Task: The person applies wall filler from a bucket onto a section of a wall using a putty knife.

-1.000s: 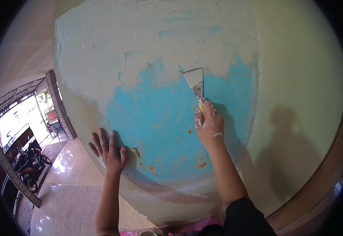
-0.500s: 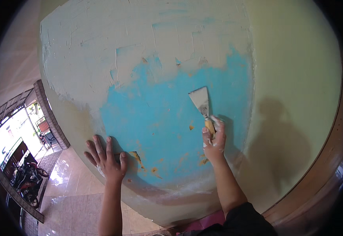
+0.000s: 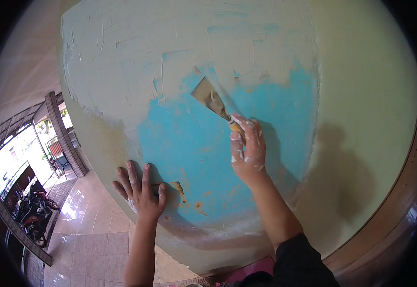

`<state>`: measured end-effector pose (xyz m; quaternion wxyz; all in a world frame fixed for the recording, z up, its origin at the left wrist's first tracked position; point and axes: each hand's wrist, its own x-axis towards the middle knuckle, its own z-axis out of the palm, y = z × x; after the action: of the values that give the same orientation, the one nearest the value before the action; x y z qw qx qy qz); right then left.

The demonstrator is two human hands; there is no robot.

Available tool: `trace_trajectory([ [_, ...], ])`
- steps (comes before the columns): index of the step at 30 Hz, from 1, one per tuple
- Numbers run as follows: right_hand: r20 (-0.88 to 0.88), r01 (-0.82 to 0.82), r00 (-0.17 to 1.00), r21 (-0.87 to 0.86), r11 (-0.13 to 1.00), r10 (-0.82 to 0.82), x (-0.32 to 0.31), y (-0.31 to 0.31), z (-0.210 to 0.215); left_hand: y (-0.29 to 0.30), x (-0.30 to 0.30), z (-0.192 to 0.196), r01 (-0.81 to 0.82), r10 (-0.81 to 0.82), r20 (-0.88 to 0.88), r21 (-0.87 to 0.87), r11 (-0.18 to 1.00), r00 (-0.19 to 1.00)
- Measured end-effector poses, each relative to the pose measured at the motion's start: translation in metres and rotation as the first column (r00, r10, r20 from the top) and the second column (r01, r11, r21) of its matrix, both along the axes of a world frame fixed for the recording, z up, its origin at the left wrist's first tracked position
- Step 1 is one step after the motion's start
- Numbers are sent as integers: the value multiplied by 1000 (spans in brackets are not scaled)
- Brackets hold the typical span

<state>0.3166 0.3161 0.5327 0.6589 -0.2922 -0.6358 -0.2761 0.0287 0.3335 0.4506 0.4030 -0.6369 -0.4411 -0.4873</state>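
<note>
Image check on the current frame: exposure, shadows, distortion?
Head view: the opening at far left is blown out, with glare on the floor tiles. Head view: a soft person-shaped shadow falls on the pale green wall, another beside the right hand. Head view: the wall's edges bow strongly.

We see a dark sleeve [image 3: 301,260] toward five o'clock that leaves the forearm [image 3: 273,205] bare, a right hand [image 3: 249,149] near three o'clock streaked with white, and a left hand [image 3: 142,195] near eight o'clock with whitish smudges [image 3: 131,204] along its edge.
</note>
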Motion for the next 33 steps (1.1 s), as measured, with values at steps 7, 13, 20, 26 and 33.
trace_trajectory([
  [7, 151, 297, 949, -127, 946, -277, -13, -5, 36, 0, 0, -1, 5, -5, 1, -26, 1000, 1000],
  [13, 275, 525, 833, -117, 843, -480, -18, -12, 54, -5, -3, -1, -17, 15, -40, -41, 999, 999],
  [20, 345, 537, 811, -122, 835, -472, -16, -13, 58, -1, -4, -3, -23, 22, -35, -29, 999, 999],
  [26, 316, 491, 855, -237, 838, -411, -11, -14, 33, 1, -4, -4, -7, 6, -36, -29, 1000, 999],
  [33, 252, 459, 879, -218, 861, -404, 3, -19, -27, -2, -3, -5, 6, -7, -19, -42, 999, 1000],
])
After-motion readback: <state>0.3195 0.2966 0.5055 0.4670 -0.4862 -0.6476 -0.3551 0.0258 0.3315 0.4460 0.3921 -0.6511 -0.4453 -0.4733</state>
